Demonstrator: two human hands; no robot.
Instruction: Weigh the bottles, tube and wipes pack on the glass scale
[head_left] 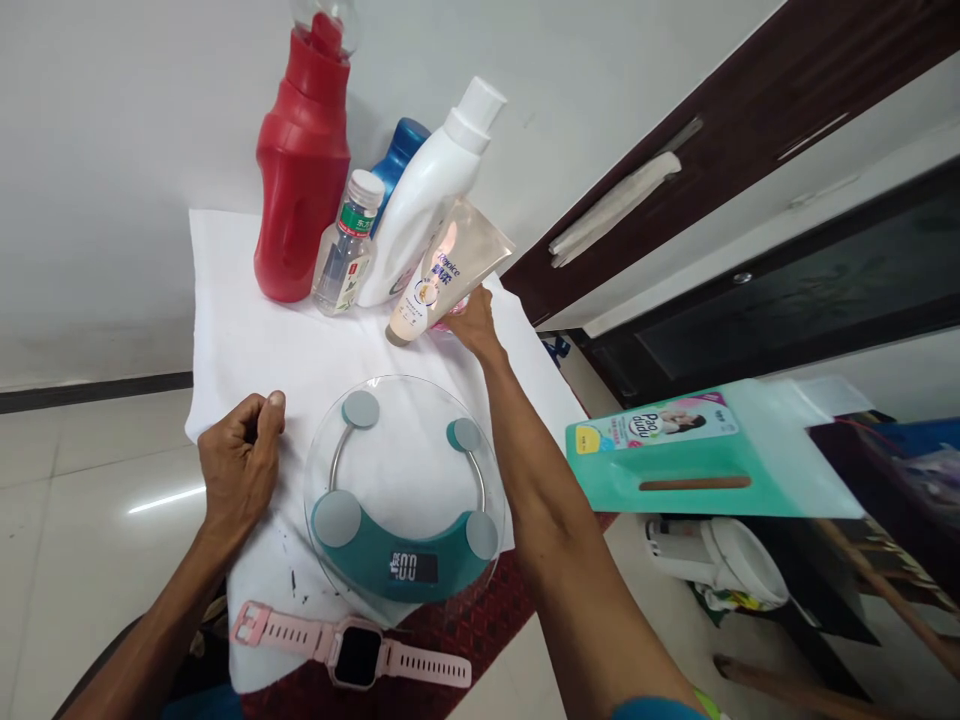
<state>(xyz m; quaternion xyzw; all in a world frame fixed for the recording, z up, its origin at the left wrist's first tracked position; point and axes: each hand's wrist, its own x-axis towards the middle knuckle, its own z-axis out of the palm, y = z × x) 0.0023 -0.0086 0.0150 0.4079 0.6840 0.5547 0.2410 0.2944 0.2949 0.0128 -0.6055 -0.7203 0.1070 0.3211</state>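
A Rejoice tube (pixel 442 275), its name repeated in Chinese characters, stands cap-down on the cloth-covered worktop (pixel 247 345) beyond the glass scale, its long axis slanting from lower left to upper right. The right hand (pixel 478 318), the nearer of the two hands, is at its right side beside a pink item (pixel 453 322); hidden fingers leave its grip impossible to tell. The left hand (pixel 241 462) rests closed, well apart, nearer the viewer and left of the scale (pixel 405 480), whose display shows 0.0. A clear bottle (pixel 345 255) bears Chinese lettering; at far right, a green bottle (pixel 697 460) reads "Pao dudu."
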